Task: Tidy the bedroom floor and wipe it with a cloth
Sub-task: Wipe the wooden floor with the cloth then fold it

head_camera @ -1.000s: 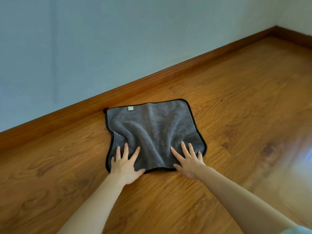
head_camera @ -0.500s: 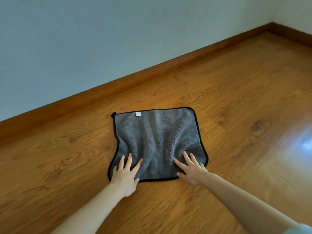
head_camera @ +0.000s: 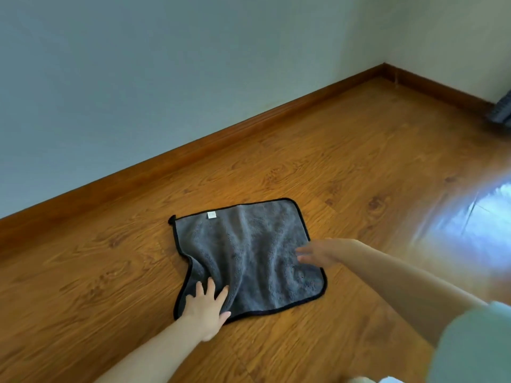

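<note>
A grey cloth [head_camera: 249, 252] with a black hem and a small white tag lies spread on the wooden floor [head_camera: 345, 167]. My left hand [head_camera: 206, 308] presses flat on the cloth's near left corner, fingers spread. My right hand [head_camera: 318, 254] is blurred with motion at the cloth's right edge, fingers extended; I cannot tell whether it touches the cloth.
A brown skirting board [head_camera: 221, 134] runs along the pale wall behind the cloth and meets another in the far right corner. A dark grey object [head_camera: 502, 111] shows at the right edge. Bright window glare lies on the floor at right.
The cloth has slid back from the skirting board, away from the wall. My right hand has left the cloth's near edge and moved to its right side. The cloth's left edge has bunched.
</note>
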`<state>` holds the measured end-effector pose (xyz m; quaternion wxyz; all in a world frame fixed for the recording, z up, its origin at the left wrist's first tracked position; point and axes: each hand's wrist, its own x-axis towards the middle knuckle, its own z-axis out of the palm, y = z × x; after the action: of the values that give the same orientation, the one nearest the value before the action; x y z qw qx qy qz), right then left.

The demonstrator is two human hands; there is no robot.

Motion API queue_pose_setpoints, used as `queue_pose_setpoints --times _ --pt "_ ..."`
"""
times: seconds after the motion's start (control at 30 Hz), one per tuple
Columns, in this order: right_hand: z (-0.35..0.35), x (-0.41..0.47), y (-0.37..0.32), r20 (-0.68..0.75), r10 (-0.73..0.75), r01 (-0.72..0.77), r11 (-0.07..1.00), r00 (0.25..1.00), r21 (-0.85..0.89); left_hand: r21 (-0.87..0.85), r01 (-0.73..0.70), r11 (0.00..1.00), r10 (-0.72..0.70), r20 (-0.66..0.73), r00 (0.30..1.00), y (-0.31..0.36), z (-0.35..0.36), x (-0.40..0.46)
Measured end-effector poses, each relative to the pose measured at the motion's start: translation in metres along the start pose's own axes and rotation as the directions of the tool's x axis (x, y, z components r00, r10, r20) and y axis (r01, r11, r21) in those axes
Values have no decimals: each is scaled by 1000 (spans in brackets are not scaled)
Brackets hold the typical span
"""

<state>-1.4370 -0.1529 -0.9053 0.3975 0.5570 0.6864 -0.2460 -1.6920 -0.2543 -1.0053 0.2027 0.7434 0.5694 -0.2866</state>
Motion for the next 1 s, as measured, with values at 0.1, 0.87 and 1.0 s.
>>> queue_pose_setpoints --times 0.1,0.87,1.0 --pt "-16 1 5 -13 41 -41 998 999 -40 21 -15 1000 16 -33 999 -4 -9 1" --pt "62 119 26 -360 -466 411 884 809 -222 -229 294 928 -346 -235 908 59 0 87" --pt "36 139 76 -367 -464 389 883 806 -262 -263 296 918 -345 -162 925 101 -53 127"
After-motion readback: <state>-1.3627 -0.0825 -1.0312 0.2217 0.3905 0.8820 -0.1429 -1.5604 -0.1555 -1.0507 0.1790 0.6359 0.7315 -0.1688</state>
